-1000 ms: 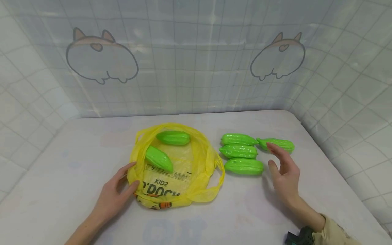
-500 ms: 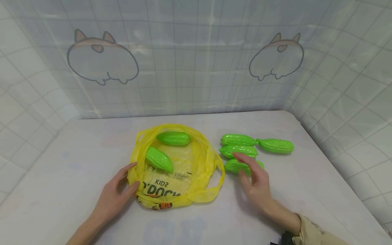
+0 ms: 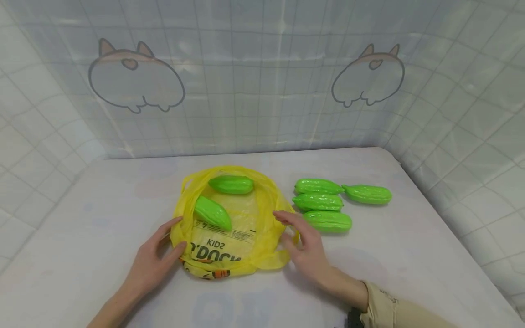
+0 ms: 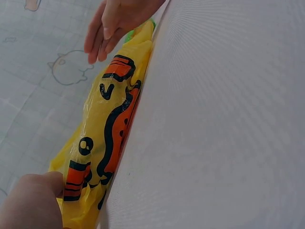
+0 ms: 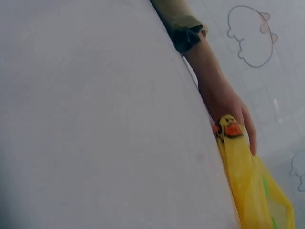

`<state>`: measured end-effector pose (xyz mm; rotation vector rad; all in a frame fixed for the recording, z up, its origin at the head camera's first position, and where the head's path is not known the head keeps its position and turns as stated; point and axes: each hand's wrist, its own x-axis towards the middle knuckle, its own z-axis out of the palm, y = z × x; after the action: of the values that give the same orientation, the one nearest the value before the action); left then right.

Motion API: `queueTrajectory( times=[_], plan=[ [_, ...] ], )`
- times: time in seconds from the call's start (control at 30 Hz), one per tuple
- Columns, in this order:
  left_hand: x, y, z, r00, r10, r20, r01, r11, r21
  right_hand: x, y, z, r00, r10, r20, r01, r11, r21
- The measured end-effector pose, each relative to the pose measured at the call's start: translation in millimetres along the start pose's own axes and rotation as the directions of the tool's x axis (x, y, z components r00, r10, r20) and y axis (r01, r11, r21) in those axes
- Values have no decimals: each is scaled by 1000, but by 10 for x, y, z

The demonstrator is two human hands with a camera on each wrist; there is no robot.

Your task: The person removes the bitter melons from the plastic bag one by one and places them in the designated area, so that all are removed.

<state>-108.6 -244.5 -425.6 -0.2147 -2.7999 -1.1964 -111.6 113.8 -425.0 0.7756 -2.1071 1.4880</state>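
Observation:
A yellow plastic bag (image 3: 266,262) lies with its mouth open toward the head camera, two green ridged vegetables (image 3: 232,184) inside. At its left rim my left hand (image 3: 151,259) grips the plastic between fingers and thumb; the right wrist view shows this hand (image 5: 221,93) against the bag (image 5: 243,186). My right hand (image 3: 307,250) hovers at the bag's right side, over the handle loop, fingers apart and holding nothing. In the left wrist view that hand (image 4: 116,24) hangs above the far end of the printed bag (image 4: 97,129), its fingers fairly straight.
Right of the bag, three green vegetables lie stacked in a column, the nearest one (image 3: 328,221) just beyond my right hand. A fourth (image 3: 369,194) lies farther right. The white table (image 3: 410,246) meets tiled-pattern sheeting (image 3: 262,91) at the back and sides.
My right hand has moved left, from beside the vegetables, across the nearest one, to the bag's right side. My left hand and the bag have stayed in place.

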Motion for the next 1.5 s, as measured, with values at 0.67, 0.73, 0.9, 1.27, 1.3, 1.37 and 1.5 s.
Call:
queueTrajectory(
  times=[0.67,0.73,0.9,1.27,1.3,1.37,1.5],
  plan=[
    [16,29,-2,1000,-24,16,24,1000,5,405,-138,711,894,398,208,-398,916,-45],
    [13,36,-4,1000,-24,14,24,1000,3,443,-126,773,884,414,219,-410,910,-67],
    [10,42,-5,1000,-19,6,19,1000,-2,515,-96,924,876,423,233,-403,906,-129],
    [-18,46,-25,999,-40,22,40,999,7,559,-64,1074,883,415,221,-388,909,-154],
    [-20,46,-26,999,-39,23,39,999,5,553,-57,1074,887,407,218,-381,912,-156],
    [-25,48,-20,999,-35,21,35,999,3,541,-43,1069,894,395,212,-366,916,-163],
    [-28,46,-24,999,-28,22,28,1000,2,523,-26,1066,903,382,198,-356,922,-154]
  ],
)
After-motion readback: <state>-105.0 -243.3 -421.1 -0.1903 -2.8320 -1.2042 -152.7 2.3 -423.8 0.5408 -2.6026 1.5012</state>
